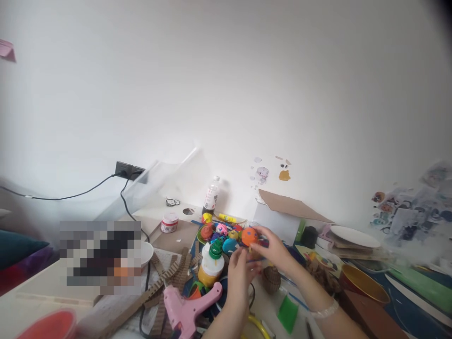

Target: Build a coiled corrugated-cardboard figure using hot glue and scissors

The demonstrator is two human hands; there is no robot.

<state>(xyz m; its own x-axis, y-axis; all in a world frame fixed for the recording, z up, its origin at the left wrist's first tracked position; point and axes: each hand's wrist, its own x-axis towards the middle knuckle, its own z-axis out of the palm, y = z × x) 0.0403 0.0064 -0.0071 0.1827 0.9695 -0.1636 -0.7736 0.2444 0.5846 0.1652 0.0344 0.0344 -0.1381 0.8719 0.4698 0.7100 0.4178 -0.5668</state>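
An orange ball-like piece with blue dots [249,236] is between the thumb and fingers of my right hand [273,249], above the cluttered table. Just below and to the left, my left hand [242,273] has its fingers curled in under the piece; what they grip, if anything, is hidden. Several small bright craft pieces lie behind my hands, among them a blue round one [230,246] and a pink one [221,229]. Left of my left hand stands a glue bottle with a green cap [211,266]. In front of it lies a pink hot glue gun [187,308].
Corrugated cardboard strips [155,285] and a black cord [148,268] lie to the left. A dark-liquid bottle [211,197] stands by the wall. At the right are a white box with a cardboard flap [293,205], a gold-lined bowl [365,282] and a white plate [355,236].
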